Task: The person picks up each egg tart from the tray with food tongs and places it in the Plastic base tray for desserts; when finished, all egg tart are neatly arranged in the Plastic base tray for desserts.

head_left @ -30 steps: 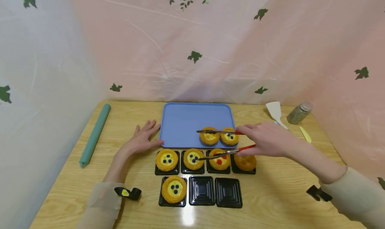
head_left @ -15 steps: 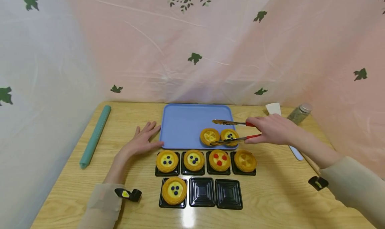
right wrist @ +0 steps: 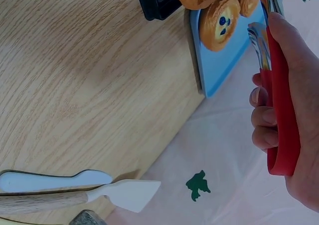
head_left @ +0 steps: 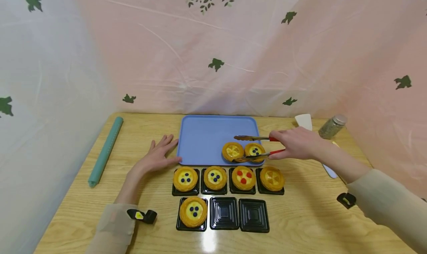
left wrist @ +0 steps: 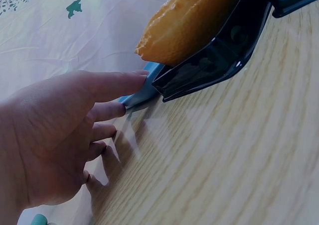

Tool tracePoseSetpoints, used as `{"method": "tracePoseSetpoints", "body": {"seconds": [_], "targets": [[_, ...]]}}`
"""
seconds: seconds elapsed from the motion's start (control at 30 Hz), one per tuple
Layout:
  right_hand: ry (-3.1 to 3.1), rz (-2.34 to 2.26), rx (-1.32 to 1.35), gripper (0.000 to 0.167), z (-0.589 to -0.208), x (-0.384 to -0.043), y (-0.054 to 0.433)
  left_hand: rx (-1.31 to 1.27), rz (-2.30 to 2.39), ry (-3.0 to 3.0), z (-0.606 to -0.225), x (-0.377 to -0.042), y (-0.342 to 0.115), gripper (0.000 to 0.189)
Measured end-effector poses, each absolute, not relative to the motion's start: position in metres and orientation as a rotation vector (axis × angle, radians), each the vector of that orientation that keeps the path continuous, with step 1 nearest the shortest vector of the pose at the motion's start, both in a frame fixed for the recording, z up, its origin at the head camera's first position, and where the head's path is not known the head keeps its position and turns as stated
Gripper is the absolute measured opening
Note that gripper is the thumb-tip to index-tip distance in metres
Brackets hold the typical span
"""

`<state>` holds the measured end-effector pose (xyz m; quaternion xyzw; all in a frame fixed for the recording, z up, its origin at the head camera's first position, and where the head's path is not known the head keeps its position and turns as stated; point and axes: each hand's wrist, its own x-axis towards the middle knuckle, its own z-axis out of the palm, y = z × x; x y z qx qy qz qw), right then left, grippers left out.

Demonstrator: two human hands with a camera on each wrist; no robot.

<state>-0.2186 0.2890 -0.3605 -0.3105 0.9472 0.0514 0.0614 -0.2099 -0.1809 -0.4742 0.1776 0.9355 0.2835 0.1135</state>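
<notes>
My right hand (head_left: 297,143) grips red-handled tongs (right wrist: 283,120), their arms spread over the right part of a blue tray (head_left: 207,135). Between and under the tong arms lie two egg tarts on the tray: one with blueberries (head_left: 255,150), one with yellow fruit pieces (head_left: 232,151). The tongs appear to hold neither. My left hand (head_left: 156,155) has its fingers spread at the tray's left edge, thumb near the corner. In front, a row of black square trays bears tarts with blueberries (head_left: 185,178), red berries (head_left: 243,178) and yellow pieces (head_left: 272,178).
Nearer me stand another blueberry tart (head_left: 193,211) on its black tray and two bare black trays (head_left: 224,213). A teal rolling pin (head_left: 106,152) lies far left. At the right back are a white spatula (head_left: 304,121), a glass jar (head_left: 332,126) and a light-blue utensil (right wrist: 55,180).
The right hand has moved the tongs back and right, from above the front tart row to over the two tarts on the blue tray. The left hand has stayed put.
</notes>
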Motion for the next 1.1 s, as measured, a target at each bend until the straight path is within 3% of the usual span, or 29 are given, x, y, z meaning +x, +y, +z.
{"method": "tracePoseSetpoints", "body": {"seconds": [0.33, 0.57, 1.1], "targets": [[2.825, 0.169, -1.001, 0.061, -0.366, -0.221, 0.284, 0.525, 0.835, 2.75, -0.474, -0.21, -0.181, 0.082], [2.81, 0.174, -1.031, 0.053, -0.366, -0.222, 0.281, 0.527, 0.834, 2.738, -0.474, -0.211, -0.181, 0.082], [2.807, 0.177, -1.047, 0.052, -0.367, -0.224, 0.278, 0.523, 0.834, 2.739, -0.475, -0.209, -0.183, 0.083]]}}
